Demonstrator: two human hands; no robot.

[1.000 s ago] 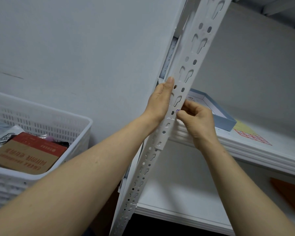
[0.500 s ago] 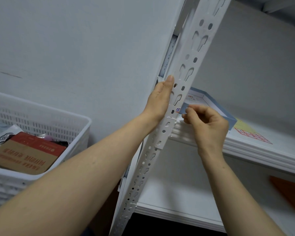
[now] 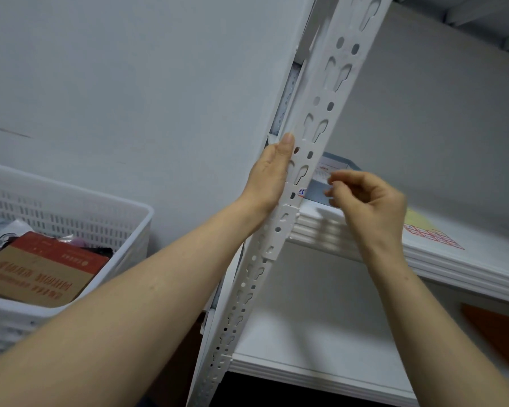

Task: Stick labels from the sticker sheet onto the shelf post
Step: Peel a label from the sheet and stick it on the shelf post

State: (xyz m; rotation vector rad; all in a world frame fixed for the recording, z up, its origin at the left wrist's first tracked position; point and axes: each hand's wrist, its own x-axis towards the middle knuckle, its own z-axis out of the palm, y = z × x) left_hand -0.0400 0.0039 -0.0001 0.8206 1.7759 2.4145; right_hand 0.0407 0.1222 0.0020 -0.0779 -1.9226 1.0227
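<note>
One label (image 3: pixel 301 191) on shelf post (image 3: pixel 323 86).
Left grip (image 3: pixel 272 177) flat, bracing post; right grip (image 3: pixel 370 201) curled, contents unclear; rub label edges down.

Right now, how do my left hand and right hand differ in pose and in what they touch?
The left hand lies flat, fingers straight; the right hand has its fingers curled. The left hand rests against the shelf post; the right hand is apart from it. The right hand is blurred, the left hand sharp. Both are bare.
</note>
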